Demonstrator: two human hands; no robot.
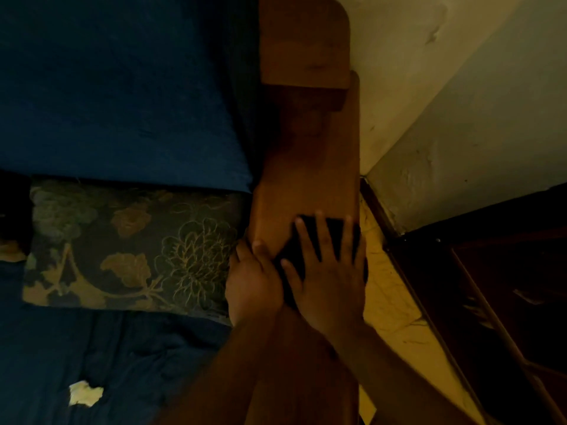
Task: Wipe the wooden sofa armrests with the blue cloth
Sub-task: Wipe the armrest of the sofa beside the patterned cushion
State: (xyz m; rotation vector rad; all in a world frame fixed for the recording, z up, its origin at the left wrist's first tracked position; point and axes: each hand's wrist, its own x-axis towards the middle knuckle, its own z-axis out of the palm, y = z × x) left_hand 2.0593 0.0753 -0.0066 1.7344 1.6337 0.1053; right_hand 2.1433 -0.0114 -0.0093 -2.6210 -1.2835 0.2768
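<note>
Low centre of frame, the right hand (329,271), fingers splayed, presses the blue cloth (310,237) flat onto the wooden armrest (306,179) for wiping, while the left hand (253,280), fingers curled, grips its inner edge to brace

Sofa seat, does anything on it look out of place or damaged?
Yes. A pale, crumpled scrap lies on the dark blue seat cushion, near the front edge, below the floral pillow. It could be litter or a tear showing stuffing; the dim picture does not settle which.

Dark cloth (310,240) spread flat atop brown wooden armrest (306,167), near its front end; armrest runs beside blue sofa cushion.
</note>
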